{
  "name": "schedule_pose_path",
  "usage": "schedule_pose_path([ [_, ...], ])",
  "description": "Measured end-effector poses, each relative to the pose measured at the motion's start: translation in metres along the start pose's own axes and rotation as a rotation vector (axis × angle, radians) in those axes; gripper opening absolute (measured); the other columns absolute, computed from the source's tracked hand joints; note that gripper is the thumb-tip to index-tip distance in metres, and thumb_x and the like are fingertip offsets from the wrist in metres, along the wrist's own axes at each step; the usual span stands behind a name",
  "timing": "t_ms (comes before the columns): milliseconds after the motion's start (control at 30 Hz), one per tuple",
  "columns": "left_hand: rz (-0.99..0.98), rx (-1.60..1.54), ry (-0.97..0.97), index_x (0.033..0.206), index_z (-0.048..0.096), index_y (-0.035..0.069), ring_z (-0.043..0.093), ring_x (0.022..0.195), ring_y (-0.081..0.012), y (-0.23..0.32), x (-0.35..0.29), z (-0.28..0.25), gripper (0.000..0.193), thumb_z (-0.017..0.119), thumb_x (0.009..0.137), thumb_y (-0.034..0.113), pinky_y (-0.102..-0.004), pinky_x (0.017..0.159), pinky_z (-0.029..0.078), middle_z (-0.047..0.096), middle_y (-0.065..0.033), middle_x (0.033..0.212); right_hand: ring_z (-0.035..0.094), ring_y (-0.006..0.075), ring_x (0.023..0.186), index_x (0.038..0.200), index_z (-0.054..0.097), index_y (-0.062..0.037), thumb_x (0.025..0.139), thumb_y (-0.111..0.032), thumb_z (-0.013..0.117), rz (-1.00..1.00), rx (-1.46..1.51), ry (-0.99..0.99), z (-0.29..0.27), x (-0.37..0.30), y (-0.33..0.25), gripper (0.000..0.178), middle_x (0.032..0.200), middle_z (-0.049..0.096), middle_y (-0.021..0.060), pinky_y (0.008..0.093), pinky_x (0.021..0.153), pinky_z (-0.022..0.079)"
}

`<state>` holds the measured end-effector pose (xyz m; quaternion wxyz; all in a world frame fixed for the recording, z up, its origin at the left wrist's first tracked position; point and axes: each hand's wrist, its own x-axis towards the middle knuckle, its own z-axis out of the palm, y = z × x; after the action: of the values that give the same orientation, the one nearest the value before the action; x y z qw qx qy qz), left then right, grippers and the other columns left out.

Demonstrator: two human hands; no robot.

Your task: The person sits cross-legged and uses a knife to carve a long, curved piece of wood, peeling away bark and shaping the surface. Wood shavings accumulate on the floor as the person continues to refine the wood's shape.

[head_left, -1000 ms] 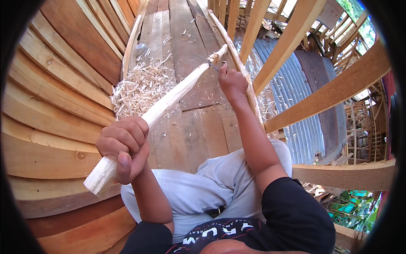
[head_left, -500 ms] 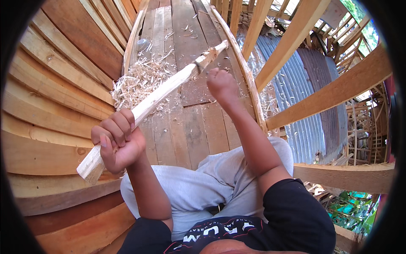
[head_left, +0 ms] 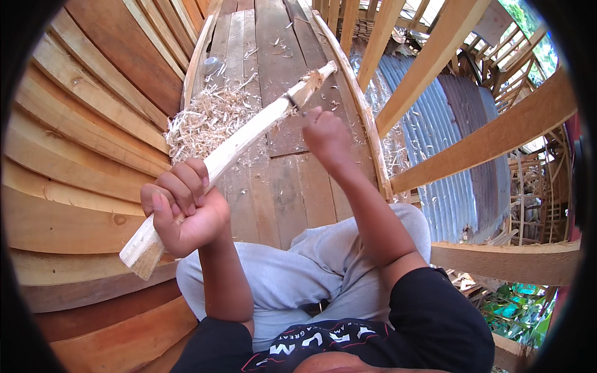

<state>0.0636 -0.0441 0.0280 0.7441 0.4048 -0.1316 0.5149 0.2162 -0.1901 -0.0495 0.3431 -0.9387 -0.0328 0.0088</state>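
Observation:
A long, pale, peeled stick (head_left: 249,133) slants from lower left to upper right in front of me, its far part still brownish and rough. My left hand (head_left: 189,211) is wrapped round it close to the thick, angular near end. In my right hand (head_left: 328,138), closed in a fist, is a knife (head_left: 291,101); its narrow dark blade lies across the stick toward the far end. The fist hides the knife's handle. The stick's far tip reaches the edge rail on the right.
Wood shavings (head_left: 202,121) are heaped on the plank floor (head_left: 283,193), with a small clear cup-like object (head_left: 211,64) beyond them. Stacked boards (head_left: 74,149) wall the left side. Wooden railing posts (head_left: 485,146) stand at the right, above corrugated metal sheets (head_left: 435,137).
My left hand and the stick's near end have shifted slightly right and down. My right fist has dropped a little toward me, and more of the knife shows.

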Motion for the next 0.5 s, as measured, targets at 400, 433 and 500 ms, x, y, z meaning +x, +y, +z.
schedule_pose_path([
  [400, -0.083, 0.048, 0.428, 0.062, 0.024, 0.018, 0.020, 0.045, -0.0102, -0.013, 0.006, -0.003, 0.031, 0.040, 0.088, 0.020, -0.0311, 0.057, 0.031, 0.021, 0.0033, 0.047, 0.062, 0.0465, 0.062, 0.061, 0.064, 0.0033, 0.093, -0.028, 0.036, -0.213, 0.024, 0.135, 0.015, -0.026, -0.020, 0.052, 0.064, 0.061, 0.0269, 0.0542, 0.065, 0.051],
  [433, -0.077, 0.051, 0.390, 0.062, 0.025, 0.019, 0.021, 0.046, -0.0101, -0.013, 0.006, -0.002, 0.030, 0.041, 0.087, 0.020, -0.0309, 0.059, 0.032, 0.021, 0.0036, 0.048, 0.062, 0.0468, 0.064, 0.062, 0.064, 0.0034, 0.094, -0.029, 0.037, -0.242, 0.013, 0.060, 0.004, -0.035, -0.032, 0.052, 0.065, 0.061, 0.0276, 0.0546, 0.066, 0.050],
  [500, -0.087, 0.052, 0.309, 0.060, 0.025, 0.020, 0.022, 0.047, -0.0100, -0.010, 0.001, 0.006, 0.030, 0.042, 0.085, 0.018, -0.0305, 0.061, 0.033, 0.021, 0.0043, 0.049, 0.062, 0.0468, 0.067, 0.064, 0.064, 0.0036, 0.094, -0.029, 0.036, -0.256, 0.056, 0.084, 0.005, -0.030, -0.025, 0.053, 0.069, 0.062, 0.0285, 0.0563, 0.069, 0.049],
])
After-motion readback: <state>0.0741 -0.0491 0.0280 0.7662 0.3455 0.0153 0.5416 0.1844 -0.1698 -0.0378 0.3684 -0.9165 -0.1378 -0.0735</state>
